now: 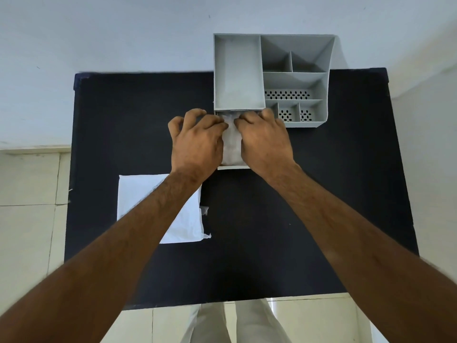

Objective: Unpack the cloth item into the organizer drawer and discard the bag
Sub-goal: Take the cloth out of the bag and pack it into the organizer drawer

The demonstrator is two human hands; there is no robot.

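Nearest to you, your pale trousers point(249, 323) are showing just past the near edge of the desk point(272, 243), which is lying dark and flat over a tiled floor point(27, 206). Both of your bare forearms are reaching across it from the near corners toward the far side.

Toward the near-left part of the desk, the white bag point(183, 219) is lying flat and apart from everything else, with your left forearm crossing over its upper corner.

Further in, around the middle of the desk, the drawer point(233, 166) is standing pulled out toward you from the grey organizer point(272, 75). Only its near rim and a strip of its inside are showing between your hands. The pale cloth point(232, 142) is sitting inside this drawer, filling the gap you can see.

Your left hand point(197, 139) is pressing down on the left side of the cloth with its fingers curled and spread, and your right hand point(264, 137) is doing the same on the right side, its fingertips reaching the drawer's far end under the organizer. Whether either hand is actually pinching the fabric or only pushing on it is hard to say, because your knuckles are covering the contact.

Beyond your hands, the organizer is sitting at the far edge of the desk, right of centre, against the pale wall point(99, 33), its open compartments facing up.
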